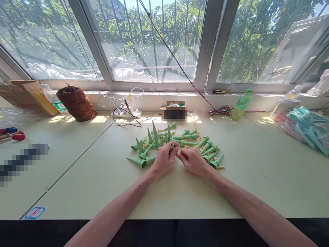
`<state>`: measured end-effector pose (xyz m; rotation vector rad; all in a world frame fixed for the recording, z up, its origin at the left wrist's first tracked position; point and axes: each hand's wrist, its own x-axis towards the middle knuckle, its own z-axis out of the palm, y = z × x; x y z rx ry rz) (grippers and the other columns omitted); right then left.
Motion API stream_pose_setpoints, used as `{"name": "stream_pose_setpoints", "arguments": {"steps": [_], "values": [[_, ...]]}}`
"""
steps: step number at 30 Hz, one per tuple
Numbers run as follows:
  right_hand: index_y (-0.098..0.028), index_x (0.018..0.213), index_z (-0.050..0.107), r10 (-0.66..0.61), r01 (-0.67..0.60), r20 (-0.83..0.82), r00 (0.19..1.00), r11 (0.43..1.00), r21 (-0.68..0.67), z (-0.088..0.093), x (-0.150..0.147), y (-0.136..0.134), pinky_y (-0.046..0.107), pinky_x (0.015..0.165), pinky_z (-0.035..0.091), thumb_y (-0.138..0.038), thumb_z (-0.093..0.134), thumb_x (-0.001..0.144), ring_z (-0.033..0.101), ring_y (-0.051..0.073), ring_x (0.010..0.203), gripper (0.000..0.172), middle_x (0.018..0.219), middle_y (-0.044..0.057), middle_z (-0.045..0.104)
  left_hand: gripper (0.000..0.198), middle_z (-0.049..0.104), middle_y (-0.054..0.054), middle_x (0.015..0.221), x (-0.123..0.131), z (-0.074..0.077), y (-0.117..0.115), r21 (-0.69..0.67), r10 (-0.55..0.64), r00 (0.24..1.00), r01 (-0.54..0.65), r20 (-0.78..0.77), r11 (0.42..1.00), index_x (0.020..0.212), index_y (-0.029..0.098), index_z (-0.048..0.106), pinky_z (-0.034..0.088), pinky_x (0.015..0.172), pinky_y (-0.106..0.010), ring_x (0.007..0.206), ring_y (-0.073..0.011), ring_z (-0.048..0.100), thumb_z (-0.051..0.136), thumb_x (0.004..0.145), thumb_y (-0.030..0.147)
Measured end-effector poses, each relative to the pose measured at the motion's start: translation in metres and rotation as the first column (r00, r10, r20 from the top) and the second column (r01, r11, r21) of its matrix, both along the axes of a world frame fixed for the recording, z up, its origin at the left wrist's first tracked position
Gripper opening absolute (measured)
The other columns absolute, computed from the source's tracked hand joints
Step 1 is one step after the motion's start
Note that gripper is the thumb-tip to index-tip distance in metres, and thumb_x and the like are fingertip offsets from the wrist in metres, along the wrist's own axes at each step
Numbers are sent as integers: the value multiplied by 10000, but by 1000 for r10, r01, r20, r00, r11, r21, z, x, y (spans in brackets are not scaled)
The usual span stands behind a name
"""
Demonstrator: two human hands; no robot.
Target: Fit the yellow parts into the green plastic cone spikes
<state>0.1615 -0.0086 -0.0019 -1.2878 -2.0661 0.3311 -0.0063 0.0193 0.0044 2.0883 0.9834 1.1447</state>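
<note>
My left hand (165,158) is closed round a green plastic plant-watering spike (172,145), whose tip shows above the fingers. Beside it, my right hand (193,159) is closed, its thumb and fingers pinching a small yellow plastic piece (178,153) against the spike's end. Just beyond the hands lies a loose pile of the same green spikes (155,134); several stand point up and others lie on their sides. More spikes (209,151) lie to the right, with small yellow pieces (216,148) scattered among them. The fingers partly hide both held parts.
A small open box (174,112) stands behind the pile. By the window are a power strip (123,112), a brown leather bag (75,103), a green bottle (241,104) and coiled wire (220,110). Turquoise packets (308,127) lie at the right.
</note>
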Motion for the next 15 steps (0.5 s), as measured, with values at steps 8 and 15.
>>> {"name": "stream_pose_setpoints", "arguments": {"steps": [8, 15], "values": [[-193, 756, 529, -2, 0, -103, 995, 1000, -25, 3, 0, 1, 220, 553, 308, -325, 582, 898, 434, 105, 526, 201, 603, -27, 551, 110, 493, 36, 656, 2, 0, 0, -11, 65, 998, -65, 1, 998, 926, 183, 567, 349, 533, -218, 536, -93, 438, 491, 935, 261], [-199, 706, 462, 4, -6, -70, 998, 999, -36, 1, 1, 2, 222, 533, 255, -266, 538, 915, 368, 103, 519, 233, 601, -32, 507, 98, 423, 61, 597, 2, -1, 0, 21, 62, 997, -61, -41, 998, 918, 192, 569, 315, 517, -219, 491, -80, 367, 489, 936, 247]]}}
